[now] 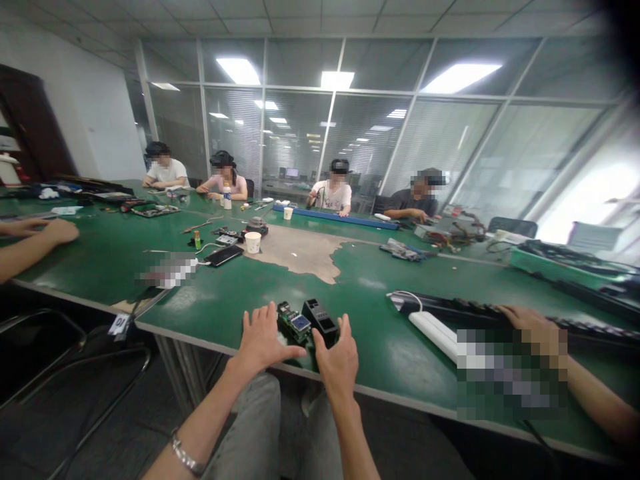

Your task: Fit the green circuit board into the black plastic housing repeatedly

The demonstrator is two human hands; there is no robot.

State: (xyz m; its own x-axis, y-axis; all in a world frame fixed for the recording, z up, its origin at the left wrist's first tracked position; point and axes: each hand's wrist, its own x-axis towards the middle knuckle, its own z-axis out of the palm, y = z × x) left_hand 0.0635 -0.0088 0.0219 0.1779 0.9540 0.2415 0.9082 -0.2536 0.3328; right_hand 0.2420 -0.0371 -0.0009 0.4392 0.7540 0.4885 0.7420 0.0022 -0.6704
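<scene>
A green circuit board (pixel 294 323) with a small blue screen lies on the green table just in front of me. Right beside it is a black plastic casing (pixel 319 315) with openings in its top. My left hand (pixel 263 340) is at the board's left, fingers stretched and thumb pointing inward, holding nothing. Around the near end of the casing, my right hand (pixel 337 353) has its thumb and fingers apart; whether it touches the casing I cannot tell. A silver bracelet (pixel 186 455) circles my left wrist.
A white power strip (pixel 434 335) lies to the right, near a co-worker's hand (pixel 535 330). Another person's hand (pixel 60 230) rests at the far left. Ahead are a phone (pixel 225 256), a paper cup (pixel 253 243) and a torn brown sheet (pixel 300 252). Several people sit opposite.
</scene>
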